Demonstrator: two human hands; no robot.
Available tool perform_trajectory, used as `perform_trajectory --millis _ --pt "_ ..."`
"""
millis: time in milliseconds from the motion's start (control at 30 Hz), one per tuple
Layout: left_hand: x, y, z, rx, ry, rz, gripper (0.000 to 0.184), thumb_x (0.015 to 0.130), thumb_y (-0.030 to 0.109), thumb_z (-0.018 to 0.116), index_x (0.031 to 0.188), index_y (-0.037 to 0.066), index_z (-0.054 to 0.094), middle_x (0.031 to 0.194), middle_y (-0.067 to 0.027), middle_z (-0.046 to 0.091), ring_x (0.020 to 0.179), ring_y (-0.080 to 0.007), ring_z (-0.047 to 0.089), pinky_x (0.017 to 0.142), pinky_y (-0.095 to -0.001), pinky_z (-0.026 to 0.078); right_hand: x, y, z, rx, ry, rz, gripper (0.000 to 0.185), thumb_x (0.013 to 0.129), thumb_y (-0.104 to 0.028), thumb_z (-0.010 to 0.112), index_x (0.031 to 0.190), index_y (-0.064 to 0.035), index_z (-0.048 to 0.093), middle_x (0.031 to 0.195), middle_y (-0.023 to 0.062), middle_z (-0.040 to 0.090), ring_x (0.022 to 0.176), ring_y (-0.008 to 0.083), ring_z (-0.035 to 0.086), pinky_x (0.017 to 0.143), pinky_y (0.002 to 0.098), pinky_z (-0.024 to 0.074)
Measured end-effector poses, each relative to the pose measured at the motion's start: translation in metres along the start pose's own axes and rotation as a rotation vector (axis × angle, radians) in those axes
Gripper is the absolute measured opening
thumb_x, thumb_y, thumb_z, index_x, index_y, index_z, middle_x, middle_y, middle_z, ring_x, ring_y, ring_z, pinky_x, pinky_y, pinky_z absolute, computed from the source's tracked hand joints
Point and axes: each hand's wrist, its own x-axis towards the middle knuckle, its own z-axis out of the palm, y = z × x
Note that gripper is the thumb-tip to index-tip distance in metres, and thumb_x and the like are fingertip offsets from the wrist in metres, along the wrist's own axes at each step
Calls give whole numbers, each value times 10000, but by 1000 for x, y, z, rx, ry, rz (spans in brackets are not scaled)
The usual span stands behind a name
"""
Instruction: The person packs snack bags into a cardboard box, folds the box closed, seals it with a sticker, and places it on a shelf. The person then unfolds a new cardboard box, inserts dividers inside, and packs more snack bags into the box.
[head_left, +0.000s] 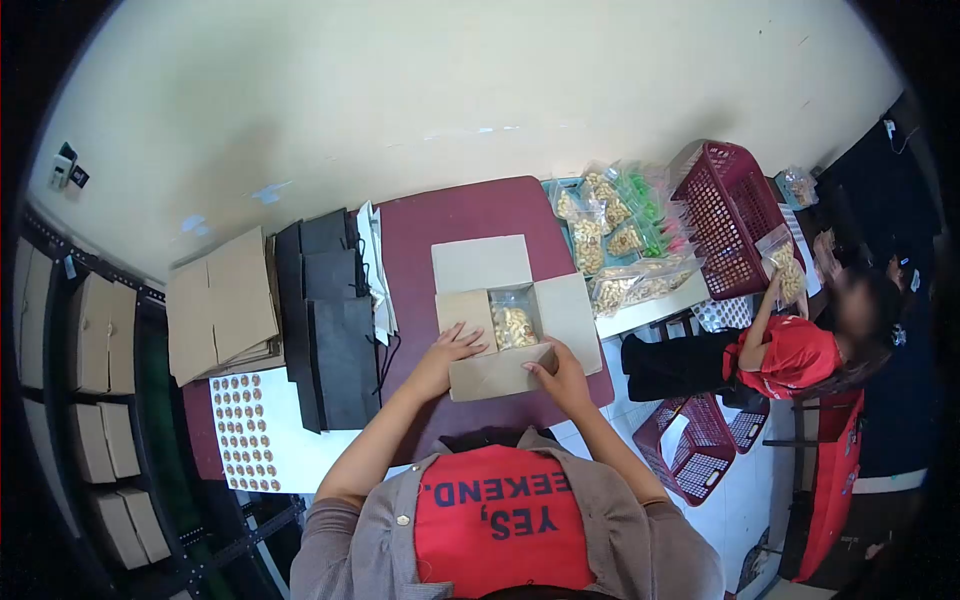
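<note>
Black metal makes the rack (152, 415) at the far left, and I see brown cartons (93, 330) upon its levels. Next to it are a pile of flat cardboard (225, 305), a white sheet (310, 400) with round stickers, and several black bags (335, 340). On the maroon tabletop (430, 215), which is set near the pale wall (480, 90), the left hand (455, 352) rests with fingers released and spread upon the left flap of an open box (567, 310); inside it lies a clear packet (514, 327) of pale snacks. The right hand (565, 380) has its thumb on the front flap; if its fingers are grasping, I cannot tell. Further right, filled pouches (588, 245) are heaped near a maroon basket (740, 220), and beyond, above white floor tiles (735, 515), a person (790, 355) in red holds another pouch.
</note>
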Motion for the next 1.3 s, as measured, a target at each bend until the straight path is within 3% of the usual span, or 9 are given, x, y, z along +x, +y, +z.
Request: perform_trajectory --millis 233,333,433,567,700,833,967,1067,1300 --pt "-15 2 6 -291 183 -93 395 893 54 595 1276 135 645 1407 -127 553 1421 -358 356 1161 -460 284 1 4 -5 -19 -116 84 554 823 -418 764 1093 17 553 809 184 658 726 298 652 650 399 491" --pt "-19 -7 7 -690 220 -252 356 932 105 584 1285 108 634 1389 -140 565 1436 -337 336 1166 -459 263 1 14 -1 31 -101 47 528 827 -411 762 1054 20 556 781 176 645 683 274 630 621 387 477" --pt "-23 10 -6 -836 193 -115 369 950 179 596 1310 98 614 1374 -137 574 1444 -325 319 1173 -455 241 2 11 -1 51 -100 109 512 827 -400 763 1028 23 556 793 178 651 704 263 639 636 381 481" --pt "-31 21 15 -405 197 -187 477 893 246 693 1309 57 557 1403 -139 543 1440 -358 317 1166 -464 255 6 10 5 13 -172 233 610 824 -460 737 1153 19 552 910 262 670 879 454 656 728 482 511" --pt "-24 31 37 -323 520 -247 594 841 167 739 1357 33 476 1379 -170 531 1341 -367 437 1120 -443 337 1 21 27 44 77 104 619 834 -403 743 1236 23 544 959 239 661 869 418 642 790 456 509" --pt "-18 52 38 -260 712 -236 683 846 114 718 1436 31 383 1444 -197 438 1382 -402 356 1129 -452 317 -7 -8 25 -105 137 85 670 835 -332 758 1341 17 492 1086 216 605 1005 389 585 916 414 477" --pt "-20 45 51 -266 689 -299 707 854 76 684 1475 49 348 1499 -187 387 1427 -421 272 1158 -461 260 -24 -13 39 -66 229 -57 658 856 -365 711 1383 -51 472 1367 232 467 1210 437 440 1022 462 386" --pt "-15 41 51 -284 653 -330 737 847 47 676 1495 61 325 1505 -189 372 1440 -399 257 1171 -456 238 -27 -31 28 -487 143 -36 658 852 -284 720 1412 -70 450 1432 209 385 1256 435 388 1058 479 341" --pt "-16 21 48 -422 613 -415 1046 757 46 754 1566 112 93 1410 -233 448 1340 -418 386 1125 -472 311 32 -1 -38 -149 346 86 651 824 -254 745 1357 -1 469 1317 249 502 1234 397 479 1052 440 369"
